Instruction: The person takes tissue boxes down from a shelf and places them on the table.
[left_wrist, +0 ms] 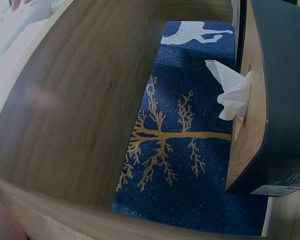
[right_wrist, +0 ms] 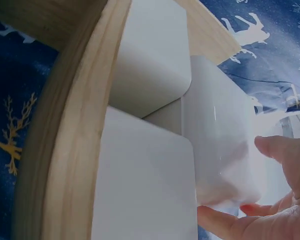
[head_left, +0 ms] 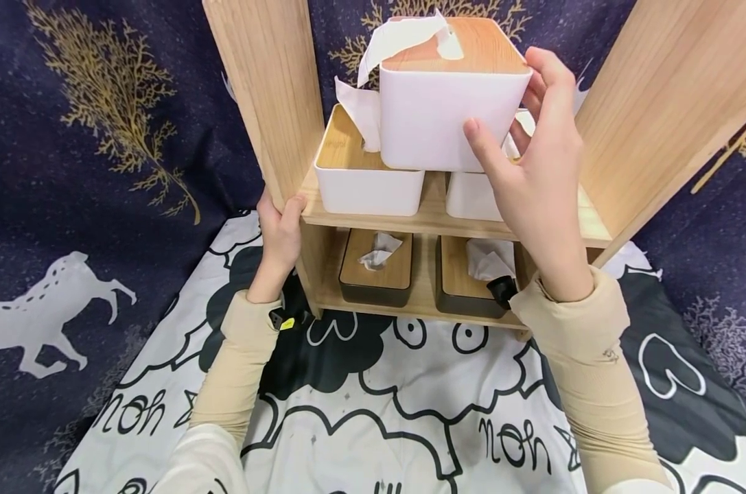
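Observation:
My right hand [head_left: 542,165] holds a white tissue box [head_left: 453,116] with a wood-look lid by its right end, thumb on the front face. A tissue sticks out of its top. The box sits at or just over the tops of two other white tissue boxes, one at left [head_left: 369,192] and one at right [head_left: 471,197]; whether its weight rests on them I cannot tell. In the right wrist view, the held box [right_wrist: 220,140] lies across both. My left hand [head_left: 280,230] grips the left side of the wooden shelf [head_left: 434,199] at board height.
On the lower board stand two dark tissue boxes with wood-look lids, one left [head_left: 375,289] and one right [head_left: 471,303]. Tall wooden side panels [head_left: 274,89] flank the upper level. Patterned cloth [head_left: 434,370] lies in front, and a dark blue curtain [head_left: 101,206] hangs behind.

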